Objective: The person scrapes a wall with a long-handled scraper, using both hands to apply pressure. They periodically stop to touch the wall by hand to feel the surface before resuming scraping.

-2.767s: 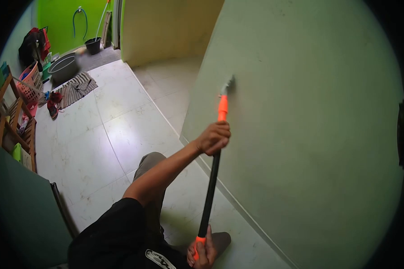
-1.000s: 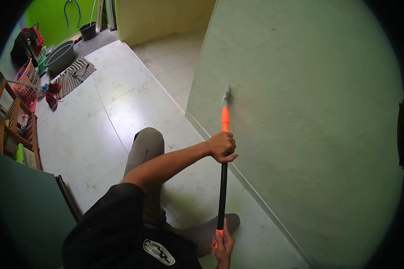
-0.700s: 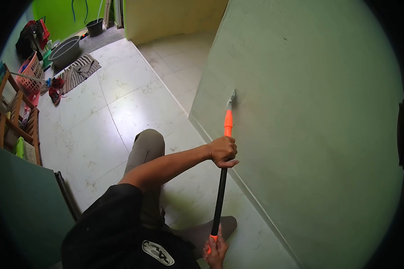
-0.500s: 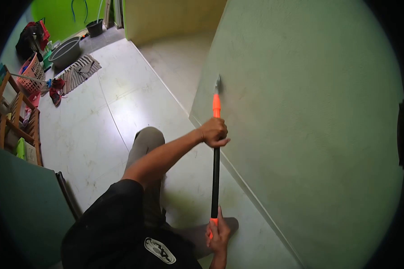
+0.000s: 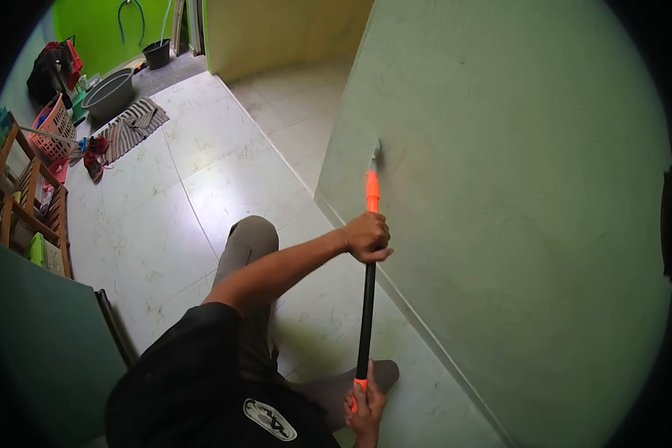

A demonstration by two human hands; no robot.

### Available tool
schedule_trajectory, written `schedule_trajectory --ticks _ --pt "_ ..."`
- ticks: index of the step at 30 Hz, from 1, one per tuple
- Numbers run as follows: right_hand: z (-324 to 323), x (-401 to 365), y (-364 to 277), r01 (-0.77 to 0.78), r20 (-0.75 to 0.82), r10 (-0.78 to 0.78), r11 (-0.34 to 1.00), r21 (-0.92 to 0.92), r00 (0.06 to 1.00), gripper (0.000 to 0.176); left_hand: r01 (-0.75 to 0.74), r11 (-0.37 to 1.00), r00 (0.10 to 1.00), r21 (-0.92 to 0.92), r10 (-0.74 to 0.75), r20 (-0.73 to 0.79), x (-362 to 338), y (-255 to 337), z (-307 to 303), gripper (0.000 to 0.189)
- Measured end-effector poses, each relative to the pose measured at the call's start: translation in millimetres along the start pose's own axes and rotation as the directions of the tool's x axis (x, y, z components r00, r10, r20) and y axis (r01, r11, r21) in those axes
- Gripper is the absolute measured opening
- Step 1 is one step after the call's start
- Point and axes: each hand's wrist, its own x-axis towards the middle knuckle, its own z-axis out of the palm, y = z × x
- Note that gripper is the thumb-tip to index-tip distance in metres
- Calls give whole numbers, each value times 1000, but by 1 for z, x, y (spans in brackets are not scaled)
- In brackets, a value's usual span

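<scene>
Against the pale green wall [image 5: 500, 187] rests the metal blade of a long-handled scraper [image 5: 367, 313], which has a black shaft with orange collars. My left hand [image 5: 366, 237] is wrapped round the shaft just below the upper orange collar. Lower down, my right hand [image 5: 364, 414] grips the orange end of the handle, close to my bent knee. The blade's edge looks blurred, and its exact contact with the wall is hard to make out.
White floor tiles [image 5: 201, 179] run along the wall's base. Far left are a striped mat [image 5: 136, 123], red shoes [image 5: 95, 158], a pink basket [image 5: 54, 128], a grey tub [image 5: 108, 93] and a wooden rack [image 5: 33, 187]. A dark green panel [image 5: 37, 343] stands at lower left.
The scraper has slid down the wall and slightly right, towards me. Both hands have moved with it, keeping their hold.
</scene>
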Motion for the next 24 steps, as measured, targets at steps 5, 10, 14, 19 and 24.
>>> schedule_trajectory --ticks 5,10,14,19,24 --pt "-2 -4 -8 13 7 -13 998 -62 1000 62 -23 999 1000 22 22 18 5 9 7 43" --pt "30 37 -29 79 97 -71 993 -89 993 63 179 981 984 78 -179 -2 -14 -42 -35 43" --pt "25 8 -7 71 88 -73 997 25 993 63 45 998 999 34 -45 -16 -1 -18 -35 40" --pt "43 30 10 44 53 -47 998 47 997 65 -15 1000 1000 -15 15 -7 -6 -30 -35 41" --pt "3 4 8 57 30 -57 998 -12 998 63 -23 1000 999 -8 22 -42 7 -5 -16 41"
